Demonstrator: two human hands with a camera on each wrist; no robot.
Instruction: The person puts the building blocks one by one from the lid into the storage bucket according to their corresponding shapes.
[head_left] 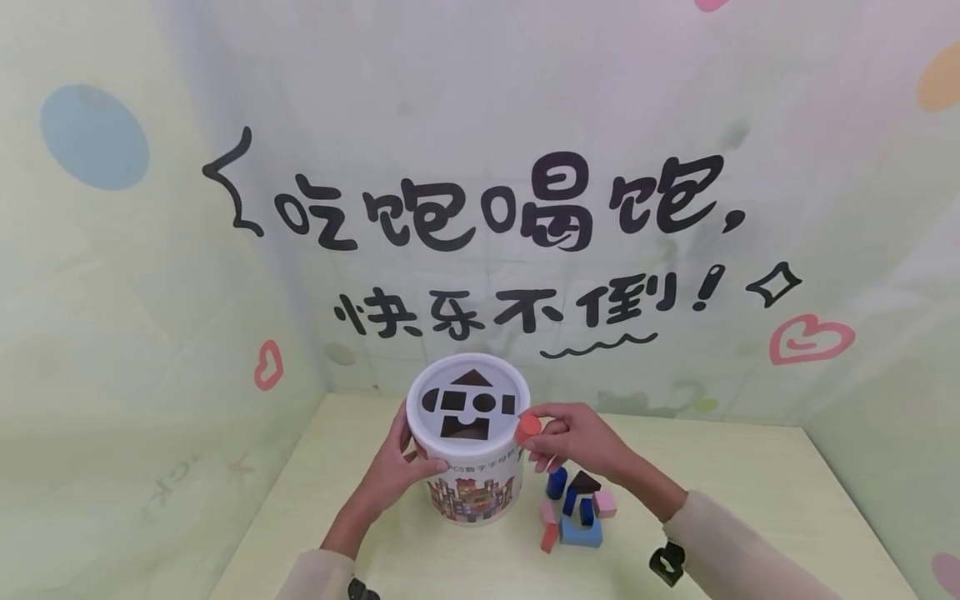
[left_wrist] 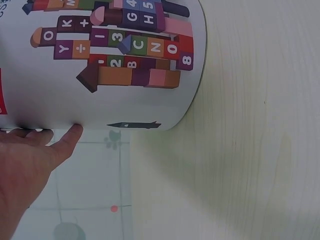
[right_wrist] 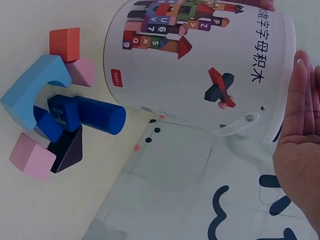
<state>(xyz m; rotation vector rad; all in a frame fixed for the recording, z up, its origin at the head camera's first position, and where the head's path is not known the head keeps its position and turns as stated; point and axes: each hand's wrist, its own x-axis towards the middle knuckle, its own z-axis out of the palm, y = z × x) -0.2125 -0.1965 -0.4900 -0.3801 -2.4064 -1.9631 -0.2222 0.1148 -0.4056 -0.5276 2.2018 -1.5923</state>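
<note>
A white bucket printed with a block castle stands upright on the table; its white lid has several shaped holes, among them a triangle, a circle and an arch. My left hand grips its left side near the top, thumb across the front and the other fingers round the side. Between the thumb and fingers of my right hand an orange-red cylinder block is pinched, beside the lid's right rim. In the right wrist view, the right hand is at the lid edge and the block is mostly hidden.
Right of the bucket lie loose blocks: a blue cylinder, a light blue arch, a dark triangle, a red block, two pink ones and smaller blue ones. A printed wall sheet borders the table.
</note>
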